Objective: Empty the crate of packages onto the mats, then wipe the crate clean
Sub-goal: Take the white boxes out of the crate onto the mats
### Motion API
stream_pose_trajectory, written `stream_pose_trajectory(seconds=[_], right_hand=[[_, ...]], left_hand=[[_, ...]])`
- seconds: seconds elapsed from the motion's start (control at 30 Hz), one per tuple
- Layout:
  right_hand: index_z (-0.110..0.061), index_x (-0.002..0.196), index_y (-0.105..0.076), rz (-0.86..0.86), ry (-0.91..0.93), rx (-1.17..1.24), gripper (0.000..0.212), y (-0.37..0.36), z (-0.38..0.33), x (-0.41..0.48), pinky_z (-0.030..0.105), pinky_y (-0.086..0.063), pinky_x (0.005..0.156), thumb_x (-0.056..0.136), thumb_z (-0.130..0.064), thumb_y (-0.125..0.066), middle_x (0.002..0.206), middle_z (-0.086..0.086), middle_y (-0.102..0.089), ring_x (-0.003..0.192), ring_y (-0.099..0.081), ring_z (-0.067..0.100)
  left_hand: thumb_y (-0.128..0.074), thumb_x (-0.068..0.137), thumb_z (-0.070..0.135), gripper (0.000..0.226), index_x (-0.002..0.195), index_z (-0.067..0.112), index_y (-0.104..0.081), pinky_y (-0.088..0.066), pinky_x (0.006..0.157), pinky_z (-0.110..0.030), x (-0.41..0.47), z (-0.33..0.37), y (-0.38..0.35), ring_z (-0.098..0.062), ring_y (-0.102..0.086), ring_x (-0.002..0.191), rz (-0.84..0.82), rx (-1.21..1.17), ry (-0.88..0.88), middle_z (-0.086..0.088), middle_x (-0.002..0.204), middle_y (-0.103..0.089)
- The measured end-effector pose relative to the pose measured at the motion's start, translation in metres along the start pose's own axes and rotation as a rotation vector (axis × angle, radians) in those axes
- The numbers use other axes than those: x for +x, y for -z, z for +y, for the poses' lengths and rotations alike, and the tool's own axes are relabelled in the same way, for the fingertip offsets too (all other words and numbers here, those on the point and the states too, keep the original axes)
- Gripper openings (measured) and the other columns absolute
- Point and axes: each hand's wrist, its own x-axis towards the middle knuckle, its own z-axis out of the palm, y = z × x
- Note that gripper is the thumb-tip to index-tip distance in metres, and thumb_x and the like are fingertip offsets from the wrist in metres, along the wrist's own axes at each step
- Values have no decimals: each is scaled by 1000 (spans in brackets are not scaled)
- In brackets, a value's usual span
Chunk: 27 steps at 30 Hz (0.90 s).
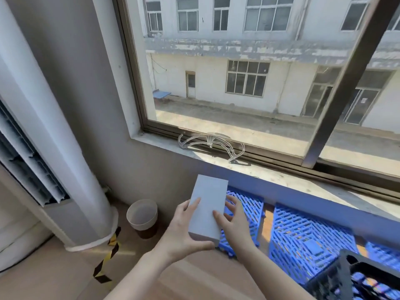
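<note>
I hold a plain white box-shaped package (207,207) with both hands above the left end of the blue lattice mats (303,237). My left hand (184,230) grips its near left corner, thumb under the bottom edge. My right hand (232,221) rests against its right side with fingers spread. The black crate (344,276) shows only partly at the bottom right corner, blurred, standing on the mats; through its lattice I see blue, and I cannot tell what it holds.
A small waste bin (142,217) stands on the wooden floor left of the mats. A tall white air conditioner (65,169) fills the left. A clear plastic hanger (212,144) lies on the window sill. Black-and-yellow tape (108,256) runs along the floor.
</note>
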Motion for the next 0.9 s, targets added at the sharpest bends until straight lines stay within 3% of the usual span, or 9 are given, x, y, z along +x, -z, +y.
stream_pose_trajectory(seconds=[0.13, 0.27, 0.33, 0.43, 0.57, 0.67, 0.77, 0.9], right_hand=[[-35, 120, -50, 97, -62, -14, 46, -20, 24, 33, 38, -54, 89, 82, -24, -73, 122, -1, -50, 103, -63, 16], [-51, 120, -46, 146, -176, -23, 67, -43, 59, 67, 37, -52, 91, 58, -44, -70, 118, 5, -54, 105, -59, 16], [-45, 130, -40, 135, -238, 18, 80, -52, 72, 80, 27, -50, 88, 55, -36, -67, 123, 1, -54, 110, -57, 11], [-39, 132, -36, 118, -296, 69, 76, -62, 94, 98, 15, -52, 78, 71, -6, -67, 122, -10, -54, 107, -54, -2], [-29, 132, -41, 210, -368, 95, 80, -68, 125, 131, 12, -52, 73, 58, -8, -61, 120, -4, -56, 105, -56, 5], [-29, 131, -42, 265, -402, 118, 74, -70, 144, 154, 15, -53, 73, 67, 1, -63, 120, -5, -55, 110, -57, 13], [-35, 129, -42, 301, -396, 96, 70, -71, 158, 174, 28, -54, 87, 74, 6, -60, 126, -9, -54, 116, -55, 13], [-38, 133, -36, 307, -382, 21, 74, -74, 167, 193, 30, -54, 89, 81, 10, -56, 127, -15, -54, 113, -56, 4]], left_hand=[[-90, 49, 48, 107, 138, 49, -30, -38, 104, -14, 40, -48, -3, 16, -31, 125, -57, 26, 2, 14, 140, -25], [-94, 50, 36, 104, 138, 39, -39, -33, 96, -2, 79, -95, -13, 15, -35, 123, -103, -12, 21, 7, 138, -27], [-94, 53, 28, 103, 139, 34, -40, -32, 92, 0, 96, -117, -17, 18, -33, 122, -143, -57, 41, 8, 140, -25], [-93, 52, 33, 102, 139, 33, -41, -34, 93, -2, 121, -154, -25, 17, -33, 124, -211, -77, 40, 9, 142, -24], [-87, 52, 37, 97, 134, 42, -37, -31, 91, 1, 157, -190, -40, 22, -28, 124, -289, -95, 40, 12, 142, -21], [-84, 50, 50, 98, 134, 46, -34, -35, 95, -3, 178, -208, -54, 21, -27, 126, -311, -108, 42, 18, 144, -17], [-82, 53, 58, 100, 139, 47, -33, -40, 104, -17, 195, -224, -68, 7, -30, 133, -322, -71, 28, 25, 146, -12], [-78, 60, 55, 98, 145, 46, -30, -35, 104, -11, 211, -234, -75, 6, -29, 134, -307, -13, 36, 25, 149, -14]])
